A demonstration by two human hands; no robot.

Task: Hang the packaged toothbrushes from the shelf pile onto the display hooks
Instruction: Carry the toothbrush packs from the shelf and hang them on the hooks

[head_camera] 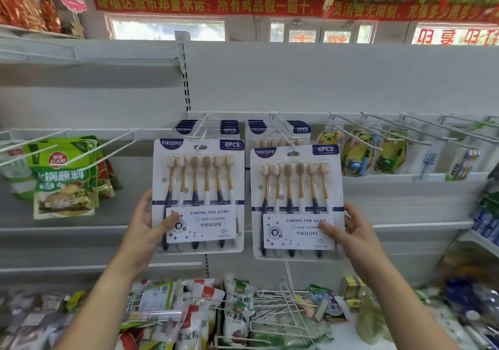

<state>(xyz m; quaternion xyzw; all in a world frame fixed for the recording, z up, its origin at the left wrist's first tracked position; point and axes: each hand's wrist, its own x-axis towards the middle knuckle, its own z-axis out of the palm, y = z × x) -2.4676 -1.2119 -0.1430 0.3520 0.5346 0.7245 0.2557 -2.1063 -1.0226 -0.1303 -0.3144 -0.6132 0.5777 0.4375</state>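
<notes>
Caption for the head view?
Left hand holds one toothbrush pack, right hand a second pack, before display hooks carrying matching packs.

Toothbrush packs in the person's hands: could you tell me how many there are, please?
2. The left pack is held by the left hand, the right pack by the right hand. Another could be hidden behind either.

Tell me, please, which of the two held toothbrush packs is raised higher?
The left pack, in the left hand: its top edge sits above that of the right pack.
</notes>
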